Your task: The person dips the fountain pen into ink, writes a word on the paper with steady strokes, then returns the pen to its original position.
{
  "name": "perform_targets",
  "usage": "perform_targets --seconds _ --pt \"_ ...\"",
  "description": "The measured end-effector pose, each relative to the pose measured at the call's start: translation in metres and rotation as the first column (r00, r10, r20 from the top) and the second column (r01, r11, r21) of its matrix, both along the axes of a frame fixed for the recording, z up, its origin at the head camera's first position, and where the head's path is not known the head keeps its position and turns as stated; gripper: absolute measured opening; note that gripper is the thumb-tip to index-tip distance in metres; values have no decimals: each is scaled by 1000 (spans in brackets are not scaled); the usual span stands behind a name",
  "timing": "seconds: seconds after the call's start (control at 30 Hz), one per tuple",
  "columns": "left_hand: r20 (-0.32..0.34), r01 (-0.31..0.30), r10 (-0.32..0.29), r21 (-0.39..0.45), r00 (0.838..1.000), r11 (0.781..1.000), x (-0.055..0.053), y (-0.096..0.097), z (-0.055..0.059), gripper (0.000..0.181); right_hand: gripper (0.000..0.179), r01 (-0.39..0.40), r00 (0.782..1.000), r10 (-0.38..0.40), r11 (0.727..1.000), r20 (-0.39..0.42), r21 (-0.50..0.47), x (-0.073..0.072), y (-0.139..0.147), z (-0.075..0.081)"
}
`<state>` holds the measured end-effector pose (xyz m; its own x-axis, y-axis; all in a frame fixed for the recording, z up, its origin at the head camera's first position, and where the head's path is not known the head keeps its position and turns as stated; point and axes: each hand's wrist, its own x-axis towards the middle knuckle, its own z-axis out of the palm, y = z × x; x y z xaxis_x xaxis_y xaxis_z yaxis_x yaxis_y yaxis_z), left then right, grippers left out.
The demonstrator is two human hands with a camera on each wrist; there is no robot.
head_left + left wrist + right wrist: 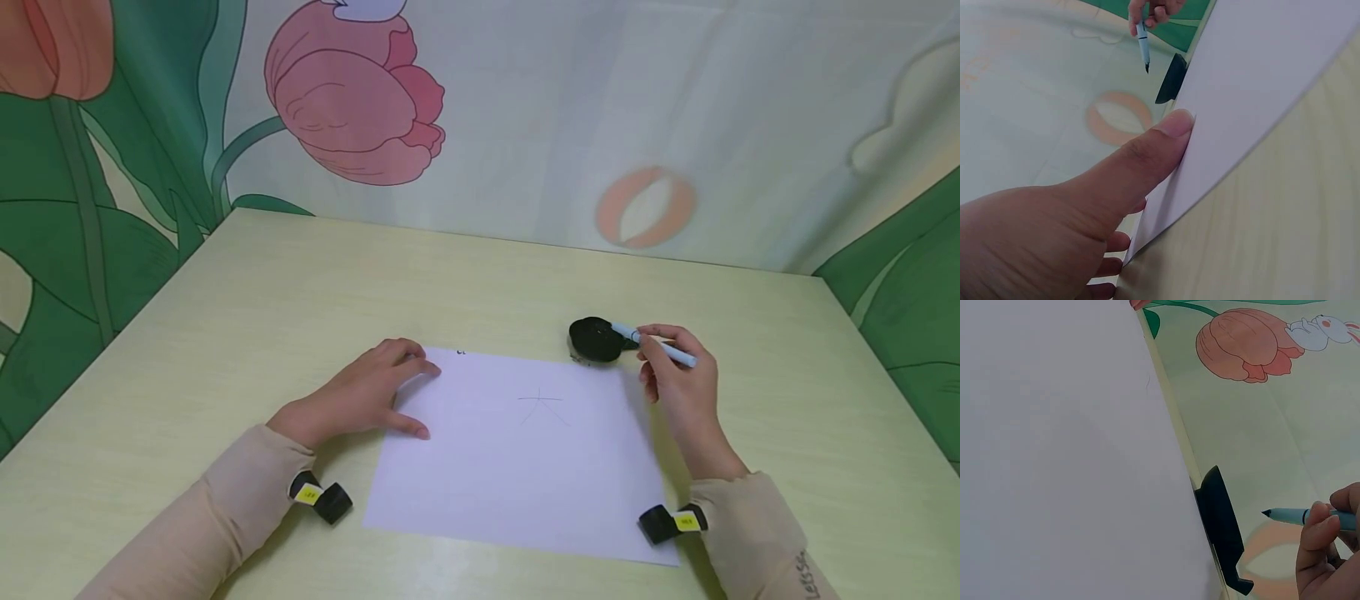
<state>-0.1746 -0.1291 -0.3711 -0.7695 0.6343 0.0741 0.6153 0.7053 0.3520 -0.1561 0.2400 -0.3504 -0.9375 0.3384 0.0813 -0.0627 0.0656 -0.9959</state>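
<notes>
A white sheet of paper (510, 483) lies on the table, with a faint line figure of a few crossing strokes drawn at its upper right. My left hand (367, 392) rests at the sheet's left edge, thumb and fingers spread along it. Between thumb and fingers, my right hand (682, 383) pinches a light blue pen (1288, 515). Its black, pointed tip (1265, 513) shows in both wrist views. In the head view the pen overlaps a round black dish (592, 340) standing just beyond the paper's far edge; the wrist views show the tip raised apart from this dish.
The pale wooden table (375, 275) reaches back to a cloth backdrop (540, 125) printed with tulips and leaves. A small black mark (461, 352) sits at the paper's far edge. Black wrist cameras (332, 502) are strapped over both sleeves.
</notes>
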Motion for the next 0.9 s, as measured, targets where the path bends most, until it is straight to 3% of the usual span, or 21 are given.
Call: perform_targets --seconds 0.13,0.33,0.47,0.7,0.9 --pt "-7 1 -1 -3 1000 1000 0 0 0 75 12 36 999 -37 998 -21 -58 -1 0 1" --pt "-11 5 -5 0 1000 1000 0 0 -1 75 29 52 997 -59 990 -48 -133 1 1 4" --pt "-6 3 -3 1 1000 1000 0 0 -1 75 23 66 998 -69 989 -15 -136 0 2 3" --pt "-6 1 -1 3 1000 1000 -1 -1 -3 75 15 54 998 -55 998 35 13 -2 4 -3" --pt "-6 3 -3 8 1000 1000 -1 -2 -4 75 31 -7 992 -18 979 122 203 -4 7 -9"
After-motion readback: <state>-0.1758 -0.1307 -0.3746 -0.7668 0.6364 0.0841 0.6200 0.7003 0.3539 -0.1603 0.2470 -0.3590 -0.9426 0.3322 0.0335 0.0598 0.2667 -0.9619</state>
